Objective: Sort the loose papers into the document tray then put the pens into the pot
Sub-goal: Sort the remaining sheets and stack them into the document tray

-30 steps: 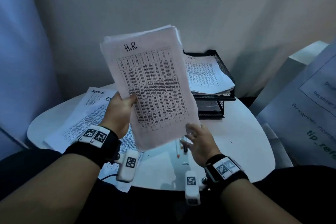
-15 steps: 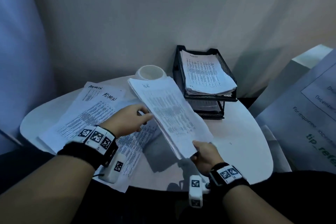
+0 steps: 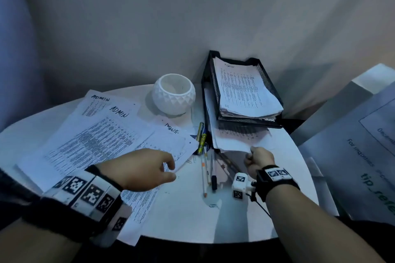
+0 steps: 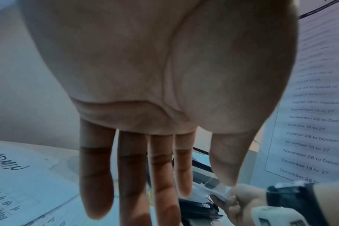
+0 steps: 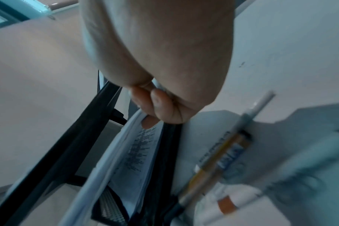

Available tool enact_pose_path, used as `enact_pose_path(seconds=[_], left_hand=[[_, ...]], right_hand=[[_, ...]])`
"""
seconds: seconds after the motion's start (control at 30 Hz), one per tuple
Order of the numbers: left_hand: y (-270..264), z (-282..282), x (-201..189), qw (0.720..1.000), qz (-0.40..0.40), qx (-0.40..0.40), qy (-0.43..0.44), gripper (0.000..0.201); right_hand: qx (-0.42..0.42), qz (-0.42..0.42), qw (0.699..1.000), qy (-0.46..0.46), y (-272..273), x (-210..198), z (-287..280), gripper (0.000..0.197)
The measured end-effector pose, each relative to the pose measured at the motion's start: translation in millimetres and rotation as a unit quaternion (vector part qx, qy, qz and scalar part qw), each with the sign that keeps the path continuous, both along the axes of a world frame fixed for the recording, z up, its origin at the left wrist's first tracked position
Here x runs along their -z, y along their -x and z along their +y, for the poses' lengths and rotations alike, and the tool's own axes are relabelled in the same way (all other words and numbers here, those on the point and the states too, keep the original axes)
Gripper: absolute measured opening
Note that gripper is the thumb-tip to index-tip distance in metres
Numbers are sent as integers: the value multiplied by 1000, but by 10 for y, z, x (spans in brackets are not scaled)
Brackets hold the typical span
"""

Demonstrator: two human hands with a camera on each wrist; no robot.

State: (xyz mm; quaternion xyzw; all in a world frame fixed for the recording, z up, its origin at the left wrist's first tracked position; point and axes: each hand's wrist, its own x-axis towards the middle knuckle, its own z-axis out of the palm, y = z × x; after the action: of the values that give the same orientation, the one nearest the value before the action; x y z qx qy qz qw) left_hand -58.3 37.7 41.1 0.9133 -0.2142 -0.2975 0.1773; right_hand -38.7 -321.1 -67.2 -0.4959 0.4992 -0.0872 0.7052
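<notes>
Fingers (image 5: 161, 105) pinching paper stack (image 5: 133, 156) edge, tray-side

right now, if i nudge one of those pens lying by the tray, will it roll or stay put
The pens look round and slim, lying loose on the smooth table, so a sideways nudge would probably roll them. A clip, if any has one, might stop it sooner. They are likely light and stiff.

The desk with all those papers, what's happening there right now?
A person is filing papers. Their right hand pinches the near edge of a paper stack lying in the lower tier of the black document tray; the upper tier already holds sheets. The left hand hovers open over loose papers on the table. Several pens lie there, and the white pot looks empty.
</notes>
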Motion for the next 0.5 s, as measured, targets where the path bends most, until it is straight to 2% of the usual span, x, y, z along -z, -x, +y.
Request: enact_pose_path(seconds=[0.1,0.2,0.27,0.33,0.4,0.43,0.47,0.5], left_hand=[[-15,13,30,1000,-5,8,-18,34],[-46,19,33,1000,-7,7,-28,36],[-63,22,28,999,-2,2,-33,36],[-75,19,24,999,5,0,-35,36],[-88,9,20,999,11,2,-37,36],[-95,5,19,999,13,4,-39,36],[-101,1,16,999,13,6,-41,36],[-106,0,19,999,13,7,-41,36]], right_hand=[[-19,7,999,35,-326,10,-65,20],[-44,72,991,108,-560,53,-140,22],[-1,84,991,102,-698,47,-135,10],[32,120,984,125,-845,62,-199,32],[-81,160,950,255,-865,118,-180,52],[-134,145,943,269,-842,105,-103,53],[-125,118,956,236,-815,101,-92,48],[-73,68,985,142,-795,101,-87,38]])
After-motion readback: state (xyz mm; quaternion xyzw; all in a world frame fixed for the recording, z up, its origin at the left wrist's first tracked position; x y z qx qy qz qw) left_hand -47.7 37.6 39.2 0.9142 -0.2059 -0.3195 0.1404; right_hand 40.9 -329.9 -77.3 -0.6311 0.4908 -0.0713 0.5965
